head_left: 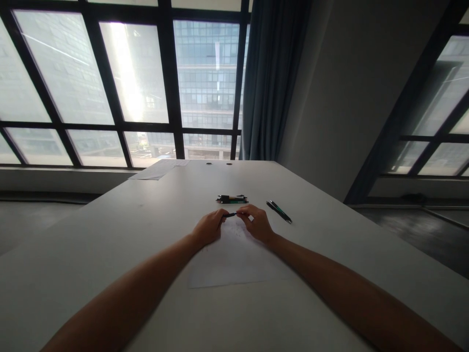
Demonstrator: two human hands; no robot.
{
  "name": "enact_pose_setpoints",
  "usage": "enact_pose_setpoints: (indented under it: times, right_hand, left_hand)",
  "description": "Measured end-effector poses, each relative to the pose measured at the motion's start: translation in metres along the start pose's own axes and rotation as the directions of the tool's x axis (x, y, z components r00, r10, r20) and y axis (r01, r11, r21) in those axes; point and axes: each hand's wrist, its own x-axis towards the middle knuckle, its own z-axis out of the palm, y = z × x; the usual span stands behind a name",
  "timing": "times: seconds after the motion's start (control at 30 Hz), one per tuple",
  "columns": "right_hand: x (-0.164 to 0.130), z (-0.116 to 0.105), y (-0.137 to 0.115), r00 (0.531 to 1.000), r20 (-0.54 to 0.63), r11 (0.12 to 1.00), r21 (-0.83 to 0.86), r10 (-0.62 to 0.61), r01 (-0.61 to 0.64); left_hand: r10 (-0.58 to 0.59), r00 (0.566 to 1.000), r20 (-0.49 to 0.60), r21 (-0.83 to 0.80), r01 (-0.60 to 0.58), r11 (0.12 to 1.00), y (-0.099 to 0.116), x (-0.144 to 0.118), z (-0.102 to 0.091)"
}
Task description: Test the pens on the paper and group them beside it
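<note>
Between my two hands a dark pen point(230, 214) lies roughly level, above the far part of a white sheet of paper point(227, 266). My left hand point(210, 227) is closed on its left end. The fingertips of my right hand point(255, 224) pinch the other end. Small dark marks show on the paper between my hands. Just beyond my fingers lies a bunch of several dark pens point(231, 199), some with green parts. To the right of my right hand, a pair of black and green pens point(279, 211) lies slantwise on the table.
The long white table point(161, 205) runs away from me towards the windows. More papers point(156, 171) lie at its far left edge. Two dark round grommets point(208, 164) sit near the far end. A blue curtain point(269, 83) hangs behind the table.
</note>
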Motion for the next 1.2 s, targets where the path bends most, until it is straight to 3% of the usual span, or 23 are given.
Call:
enact_pose_setpoints:
  times: [0.23,0.47,0.63,1.2]
  right_hand:
    - [-0.001,-0.001,0.006,0.997,0.059,0.997,-0.048,-0.059,0.062]
    - [-0.004,-0.001,0.01,0.98,0.197,0.945,-0.327,0.037,0.03]
    - [-0.005,-0.001,0.004,0.978,0.206,0.969,-0.245,0.036,0.016]
    - [-0.004,-0.004,0.007,0.966,0.259,0.943,-0.314,-0.025,0.109]
  left_hand:
    - [0.013,1.0,-0.018,-0.012,-0.013,1.0,-0.004,-0.001,0.002]
    - [0.061,0.998,0.009,-0.017,-0.061,0.998,-0.003,-0.001,0.002]
    - [0.049,0.999,-0.006,-0.014,-0.049,0.999,0.0,0.0,0.001]
    - [0.052,0.999,-0.002,-0.018,-0.052,0.998,-0.003,-0.002,0.002]
